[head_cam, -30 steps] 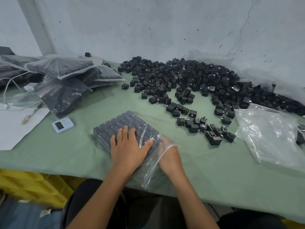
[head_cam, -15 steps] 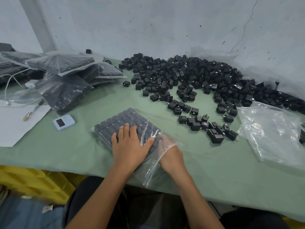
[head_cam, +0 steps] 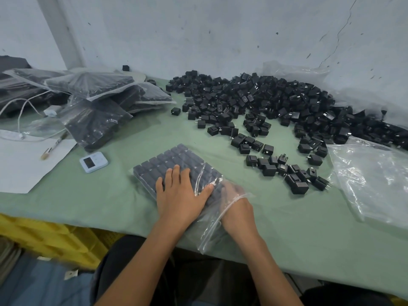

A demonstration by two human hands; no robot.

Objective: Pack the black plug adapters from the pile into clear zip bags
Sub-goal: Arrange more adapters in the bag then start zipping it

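Barely shifted since earlier | pressing left hand [head_cam: 181, 195] flat, fingers [head_cam: 174, 173] straight, on zip bag [head_cam: 209, 235] of rowed adapters [head_cam: 176, 157], near table [head_cam: 287, 228] edge | right hand [head_cam: 238, 213] inside mouth, fingers unreadable | likely heavy, slick: lift from beneath

A small packing workshop: a green-covered bench [head_cam: 287, 228] against a bare, cracked wall [head_cam: 220, 29], a bulk heap of black plug adapters [head_cam: 265, 100] beyond the right hand [head_cam: 237, 209], filled zip bags [head_cam: 95, 100] stacked far left of the left hand [head_cam: 178, 195], yellow crates [head_cam: 44, 235] below it
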